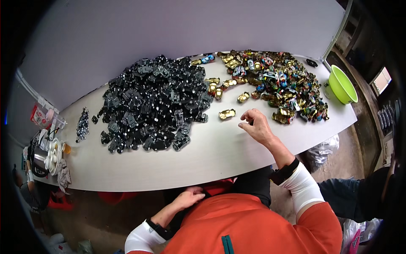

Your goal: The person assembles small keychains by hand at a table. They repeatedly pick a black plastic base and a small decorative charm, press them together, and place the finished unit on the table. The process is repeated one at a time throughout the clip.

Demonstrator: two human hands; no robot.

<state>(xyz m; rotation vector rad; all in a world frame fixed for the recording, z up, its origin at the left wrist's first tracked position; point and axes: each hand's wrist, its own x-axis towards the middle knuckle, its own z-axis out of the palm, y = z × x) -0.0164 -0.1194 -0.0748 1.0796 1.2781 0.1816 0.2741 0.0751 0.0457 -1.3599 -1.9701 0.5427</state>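
Over the white table, my right hand is raised with its fingers bent round. A small dark spot shows between thumb and fingers; what it is I cannot make out. Just left of that hand lies a gold toy car, and beyond it another gold toy car. My left hand rests at my lap by the table's front edge, fingers loosely stretched, nothing visible in it. To the left spreads a big heap of black toy car bases. A heap of gold and coloured toy car bodies lies at the back right.
A lime green bowl stands tilted at the table's right end. Small silvery parts lie left of the black heap. Cups and a cloth crowd the left end. A grey partition rises along the back. Another person's leg shows at right.
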